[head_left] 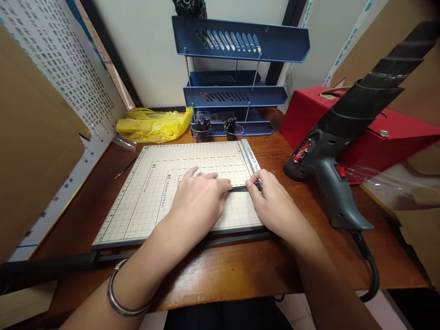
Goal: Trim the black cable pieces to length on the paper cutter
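Observation:
A small bundle of thin black strands [239, 188], perhaps wires or tubing, lies across the gridded board of a paper cutter [154, 183]. My left hand [201, 195] rests on the board with its index finger and hidden thumb closed on the bundle's left part; its other fingers are loosely bent. At the right end of the strands, my right hand [270, 195] pinches them between thumb and index finger, beside the cutter's metal guide strip [250, 153]. The cutter's black handle [51, 265] is lowered along the front edge, left of my forearm.
Behind the cutter stand two clear cups [201, 134] of short black pieces and a blue tiered tray rack [237, 96]. A yellow plastic bag [154, 124] lies at back left. To the right are a heat gun [330, 151] with a cord and a red box [309, 107].

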Demonstrator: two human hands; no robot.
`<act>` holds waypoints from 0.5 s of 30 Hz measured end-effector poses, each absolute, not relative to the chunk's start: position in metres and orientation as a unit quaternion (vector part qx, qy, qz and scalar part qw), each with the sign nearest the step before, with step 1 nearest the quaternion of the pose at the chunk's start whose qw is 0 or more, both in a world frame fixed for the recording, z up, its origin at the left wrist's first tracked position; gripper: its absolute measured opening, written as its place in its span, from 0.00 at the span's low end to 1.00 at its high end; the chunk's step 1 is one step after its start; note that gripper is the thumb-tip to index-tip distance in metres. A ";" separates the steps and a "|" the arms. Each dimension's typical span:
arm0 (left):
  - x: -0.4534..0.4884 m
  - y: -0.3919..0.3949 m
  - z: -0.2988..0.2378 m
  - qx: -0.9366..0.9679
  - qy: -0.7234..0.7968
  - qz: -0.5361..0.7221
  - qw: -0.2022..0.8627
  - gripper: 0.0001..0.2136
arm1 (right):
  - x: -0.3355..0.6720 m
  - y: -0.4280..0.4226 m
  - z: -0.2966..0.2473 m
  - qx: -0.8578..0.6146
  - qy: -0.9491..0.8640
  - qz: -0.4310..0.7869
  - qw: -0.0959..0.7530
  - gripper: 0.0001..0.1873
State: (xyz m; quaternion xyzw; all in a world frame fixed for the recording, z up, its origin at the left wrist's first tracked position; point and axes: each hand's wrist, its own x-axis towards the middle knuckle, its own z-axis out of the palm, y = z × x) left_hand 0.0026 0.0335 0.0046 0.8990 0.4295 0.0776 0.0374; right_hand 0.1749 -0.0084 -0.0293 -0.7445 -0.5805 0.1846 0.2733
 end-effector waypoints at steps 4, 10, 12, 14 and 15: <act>0.003 0.034 0.004 0.903 0.422 0.080 0.033 0.13 | 0.175 -0.008 -0.029 -0.744 -0.581 0.183 0.273 0.10; 0.003 0.033 0.005 0.904 0.419 0.081 0.029 0.14 | 0.173 -0.009 -0.026 -0.753 -0.573 0.187 0.264 0.14; 0.003 0.033 0.005 0.903 0.421 0.081 0.028 0.14 | 0.172 -0.008 -0.025 -0.753 -0.576 0.181 0.263 0.16; 0.004 0.033 0.005 0.902 0.423 0.079 0.028 0.14 | 0.171 -0.008 -0.026 -0.753 -0.580 0.172 0.258 0.18; 0.004 0.033 0.005 0.902 0.423 0.078 0.028 0.14 | 0.171 -0.008 -0.026 -0.755 -0.581 0.167 0.254 0.18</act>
